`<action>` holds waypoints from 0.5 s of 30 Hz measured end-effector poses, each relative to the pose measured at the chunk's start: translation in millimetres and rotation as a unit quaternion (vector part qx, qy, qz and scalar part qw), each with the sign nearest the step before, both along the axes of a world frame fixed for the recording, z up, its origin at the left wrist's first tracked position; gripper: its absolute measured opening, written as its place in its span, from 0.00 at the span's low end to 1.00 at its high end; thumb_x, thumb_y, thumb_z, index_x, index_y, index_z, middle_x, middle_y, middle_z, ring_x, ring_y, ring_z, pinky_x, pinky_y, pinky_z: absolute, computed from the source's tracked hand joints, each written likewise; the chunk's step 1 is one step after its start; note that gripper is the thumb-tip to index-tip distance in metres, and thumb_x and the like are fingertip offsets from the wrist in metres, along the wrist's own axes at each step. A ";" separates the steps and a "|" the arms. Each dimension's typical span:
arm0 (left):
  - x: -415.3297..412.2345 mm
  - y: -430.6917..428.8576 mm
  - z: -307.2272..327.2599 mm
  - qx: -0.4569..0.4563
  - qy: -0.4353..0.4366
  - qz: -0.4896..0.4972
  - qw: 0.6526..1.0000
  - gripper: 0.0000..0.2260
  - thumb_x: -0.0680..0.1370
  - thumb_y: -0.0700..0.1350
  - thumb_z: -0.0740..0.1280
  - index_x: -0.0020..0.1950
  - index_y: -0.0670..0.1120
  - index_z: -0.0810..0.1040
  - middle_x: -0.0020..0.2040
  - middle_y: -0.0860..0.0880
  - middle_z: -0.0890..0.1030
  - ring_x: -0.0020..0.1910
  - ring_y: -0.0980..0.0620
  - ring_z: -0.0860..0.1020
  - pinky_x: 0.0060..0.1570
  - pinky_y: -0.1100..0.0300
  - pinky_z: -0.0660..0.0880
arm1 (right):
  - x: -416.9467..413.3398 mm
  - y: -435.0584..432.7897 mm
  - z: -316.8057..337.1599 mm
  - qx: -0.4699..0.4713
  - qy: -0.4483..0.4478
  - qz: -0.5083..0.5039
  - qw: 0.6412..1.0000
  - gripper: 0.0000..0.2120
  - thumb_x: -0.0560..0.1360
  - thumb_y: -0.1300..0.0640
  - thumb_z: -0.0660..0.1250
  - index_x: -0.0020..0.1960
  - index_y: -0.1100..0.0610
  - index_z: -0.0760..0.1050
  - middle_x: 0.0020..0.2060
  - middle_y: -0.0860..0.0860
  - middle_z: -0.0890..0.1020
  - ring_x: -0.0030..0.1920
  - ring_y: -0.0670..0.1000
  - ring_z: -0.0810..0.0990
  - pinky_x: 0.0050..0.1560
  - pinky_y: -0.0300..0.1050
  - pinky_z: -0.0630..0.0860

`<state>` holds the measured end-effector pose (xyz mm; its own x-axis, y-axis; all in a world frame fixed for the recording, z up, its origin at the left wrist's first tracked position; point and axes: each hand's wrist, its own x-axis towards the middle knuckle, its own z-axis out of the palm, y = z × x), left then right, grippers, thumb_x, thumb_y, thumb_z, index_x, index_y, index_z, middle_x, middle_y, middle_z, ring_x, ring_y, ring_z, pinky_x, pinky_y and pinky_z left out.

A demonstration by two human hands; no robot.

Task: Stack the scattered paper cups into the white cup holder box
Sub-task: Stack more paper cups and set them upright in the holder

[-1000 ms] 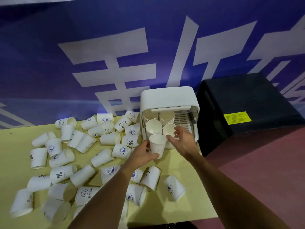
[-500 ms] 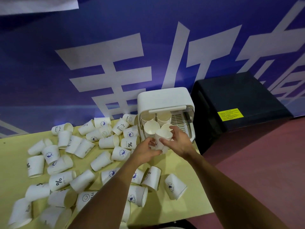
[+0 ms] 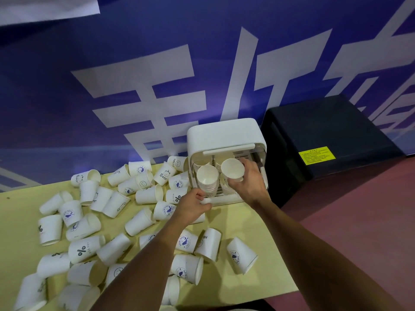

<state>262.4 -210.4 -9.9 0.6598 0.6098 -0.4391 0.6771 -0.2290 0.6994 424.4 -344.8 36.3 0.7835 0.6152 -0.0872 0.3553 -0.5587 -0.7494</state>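
The white cup holder box [image 3: 224, 135] stands at the back of the yellow table [image 3: 265, 225], its front open. Stacks of paper cups stand inside; the front-left stack [image 3: 207, 179] rises highest. My right hand [image 3: 250, 184] grips one white paper cup [image 3: 232, 169] by its lower part, mouth tilted toward me, over the front-right stack in the opening. My left hand [image 3: 193, 206] is at the box's front-left bottom corner, fingers and thumb curled round the base edge. Several scattered cups [image 3: 148, 194] lie on their sides to the left and in front.
A black case [image 3: 325, 135] with a yellow label stands right of the box, touching it. A blue banner wall rises just behind. The table's right edge runs near a lone fallen cup [image 3: 241, 255]; red floor lies beyond.
The cup passed from both hands to my right hand alone, which lifted it into the box opening. My left hand dropped to the box's front-left corner.
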 end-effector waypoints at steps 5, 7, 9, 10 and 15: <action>-0.3 4.3 -3.2 -0.005 -0.012 0.019 1.000 0.20 0.67 0.53 0.78 0.55 0.53 0.76 0.50 0.55 0.79 0.48 0.49 0.80 0.51 0.47 0.80 | 1.6 11.1 -6.2 -0.049 -0.021 0.030 0.998 0.36 0.71 0.49 0.75 0.74 0.56 0.64 0.68 0.55 0.69 0.64 0.57 0.74 0.61 0.51 0.74; 0.3 5.0 -1.4 -0.009 -0.018 0.022 1.000 0.20 0.67 0.53 0.78 0.55 0.54 0.76 0.50 0.55 0.79 0.49 0.49 0.81 0.52 0.46 0.80 | 2.2 13.5 -6.8 -0.068 -0.021 0.028 0.997 0.39 0.70 0.49 0.75 0.76 0.56 0.62 0.70 0.55 0.68 0.67 0.57 0.72 0.63 0.51 0.73; 0.4 6.1 0.1 -0.014 -0.019 0.024 0.999 0.20 0.67 0.53 0.78 0.55 0.54 0.76 0.51 0.55 0.79 0.49 0.50 0.81 0.52 0.46 0.80 | 2.4 14.2 -6.2 -0.080 -0.025 0.027 0.996 0.40 0.71 0.49 0.75 0.77 0.56 0.61 0.72 0.54 0.67 0.69 0.56 0.71 0.66 0.52 0.72; -0.3 6.7 0.3 -0.016 -0.020 0.025 0.999 0.20 0.67 0.53 0.77 0.55 0.54 0.76 0.51 0.55 0.79 0.50 0.50 0.81 0.52 0.46 0.80 | 2.4 14.4 -6.0 -0.083 -0.028 0.026 0.996 0.39 0.71 0.49 0.75 0.77 0.55 0.61 0.72 0.54 0.67 0.69 0.56 0.70 0.67 0.53 0.72; -5.0 10.3 2.9 -0.017 -0.025 0.031 0.999 0.20 0.69 0.52 0.78 0.57 0.53 0.75 0.51 0.54 0.79 0.50 0.53 0.80 0.51 0.49 0.81 | -3.7 17.9 -0.2 -0.074 -0.036 0.034 0.996 0.36 0.73 0.50 0.73 0.76 0.57 0.64 0.71 0.54 0.68 0.69 0.55 0.71 0.67 0.51 0.71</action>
<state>257.4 -200.1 -7.0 0.6430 0.6351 -0.4280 0.6537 -0.1640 0.7388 420.7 -326.9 36.0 0.7483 0.6513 -0.1260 0.4460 -0.6346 -0.6312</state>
